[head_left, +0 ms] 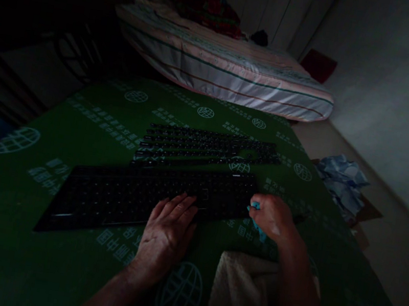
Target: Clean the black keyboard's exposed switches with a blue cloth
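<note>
A black keyboard base lies on a green printed mat. My left hand rests flat on its near edge with the fingers stretched out. At the keyboard's right end, my right hand is closed on a small light-blue cloth. Behind the keyboard lies a black frame of key rows, apart from both hands. The room is dim and fine detail is hard to make out.
A pale towel lies under my right forearm. A striped mattress lies on the floor behind the mat. Crumpled blue-white cloth sits on the floor at the right. A wall runs along the right.
</note>
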The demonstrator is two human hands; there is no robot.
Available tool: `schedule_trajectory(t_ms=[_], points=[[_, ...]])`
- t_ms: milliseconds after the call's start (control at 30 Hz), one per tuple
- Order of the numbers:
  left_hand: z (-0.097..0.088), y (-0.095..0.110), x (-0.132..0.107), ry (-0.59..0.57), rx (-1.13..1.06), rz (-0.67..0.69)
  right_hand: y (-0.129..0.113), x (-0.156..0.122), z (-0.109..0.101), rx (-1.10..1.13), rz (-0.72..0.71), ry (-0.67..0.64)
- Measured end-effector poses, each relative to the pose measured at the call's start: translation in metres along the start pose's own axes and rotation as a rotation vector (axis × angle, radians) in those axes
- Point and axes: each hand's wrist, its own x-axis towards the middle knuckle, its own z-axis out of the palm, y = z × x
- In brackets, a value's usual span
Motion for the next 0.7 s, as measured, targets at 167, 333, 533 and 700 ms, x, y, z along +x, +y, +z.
schedule_trajectory(t_ms=[167, 333, 533, 700], points=[[-0.002, 0.001, 0.001, -0.007, -0.006, 0.000, 0.002, 0.000, -0.002, -0.001, 0.035, 0.008], [-0.002, 0.001, 0.000, 0.001, -0.007, 0.001, 0.003, 0.001, 0.000, -0.009, 0.007, -0.017], [-0.002, 0.002, 0.000, -0.007, 0.000, 0.002, 0.010, 0.003, 0.002, 0.013, 0.037, 0.020], [-0.002, 0.001, 0.000, -0.021, -0.015, -0.004, 0.012, 0.002, 0.000, -0.017, 0.075, 0.047]])
